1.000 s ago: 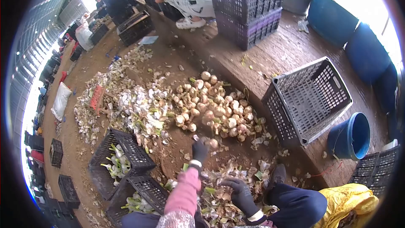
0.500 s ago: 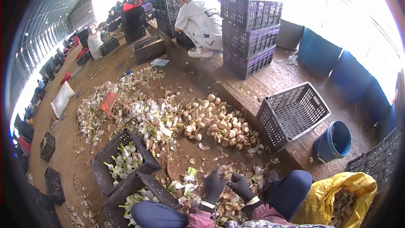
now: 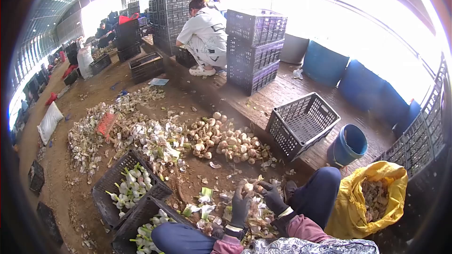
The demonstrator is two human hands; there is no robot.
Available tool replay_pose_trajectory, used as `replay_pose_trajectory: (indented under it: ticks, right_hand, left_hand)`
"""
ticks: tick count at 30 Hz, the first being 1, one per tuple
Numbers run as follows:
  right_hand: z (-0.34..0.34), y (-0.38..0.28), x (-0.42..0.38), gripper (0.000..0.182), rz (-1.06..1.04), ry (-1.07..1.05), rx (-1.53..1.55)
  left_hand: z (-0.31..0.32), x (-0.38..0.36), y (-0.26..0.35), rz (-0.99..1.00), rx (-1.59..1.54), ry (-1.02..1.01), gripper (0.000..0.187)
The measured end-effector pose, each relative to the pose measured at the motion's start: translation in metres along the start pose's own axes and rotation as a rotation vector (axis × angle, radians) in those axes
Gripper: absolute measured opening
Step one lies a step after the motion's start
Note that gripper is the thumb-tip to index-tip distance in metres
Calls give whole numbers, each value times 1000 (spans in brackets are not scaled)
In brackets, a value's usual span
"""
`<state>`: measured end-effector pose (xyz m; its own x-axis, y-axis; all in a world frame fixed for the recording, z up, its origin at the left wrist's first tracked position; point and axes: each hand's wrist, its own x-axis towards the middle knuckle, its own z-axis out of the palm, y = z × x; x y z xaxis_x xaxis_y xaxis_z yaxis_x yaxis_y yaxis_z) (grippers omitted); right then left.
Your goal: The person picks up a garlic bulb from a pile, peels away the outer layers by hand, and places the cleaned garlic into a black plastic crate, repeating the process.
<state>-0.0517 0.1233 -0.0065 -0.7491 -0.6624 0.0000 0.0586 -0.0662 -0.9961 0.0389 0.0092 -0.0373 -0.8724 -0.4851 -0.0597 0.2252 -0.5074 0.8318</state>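
Note:
My left hand (image 3: 240, 207), in a dark glove, is closed around a garlic bulb (image 3: 248, 187) with papery skin. My gloved right hand (image 3: 274, 197) pinches at the bulb's right side; exactly what lies under its fingertips is partly hidden. Below both hands, loose garlic skins (image 3: 256, 223) cover the ground. Ahead lies a pile of unpeeled garlic bulbs (image 3: 230, 142). To the left, a black crate (image 3: 101, 193) contains cleaned white garlic with green stems (image 3: 134, 186), and a nearer crate (image 3: 123, 235) has more of it.
A heap of skins and leaves (image 3: 150, 136) spreads left of the bulbs, with a red brick-like piece (image 3: 107, 124) on it. On the right are a tilted-looking crate (image 3: 301, 122), a blue bucket (image 3: 347, 145) and a yellow sack (image 3: 395, 207). A person (image 3: 205, 33) squats beside stacked crates (image 3: 254, 49).
The view has turned to the right, so the surroundings shift left. Both hands stay together at the garlic, with the fingers slightly rearranged around it.

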Motion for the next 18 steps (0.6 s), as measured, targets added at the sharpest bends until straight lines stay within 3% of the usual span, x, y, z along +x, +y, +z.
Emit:
replay_pose_trajectory:
  ticks: [4,7,11,15,17,18]
  right_hand:
    - [11,-17,-16,40,59,63,209]
    - [3,-6,-17,40,78,-4,202]
    - [6,-7,-29,27,62,26,291]
    - [0,-3,-38,23,-79,45,76]
    - [-30,48,-26,19,-194,57,-23]
    - [-9,9,-43,15,-233,106,-224]
  left_hand:
    - [14,-9,9,245,177,27,52]
    - [6,-14,0,352,355,37,54]
    - [12,-25,18,469,487,33,54]
    - [15,-33,29,565,651,57,48]
    - [9,-34,21,384,489,-1,52]
    - [10,-37,25,351,452,-27,55]
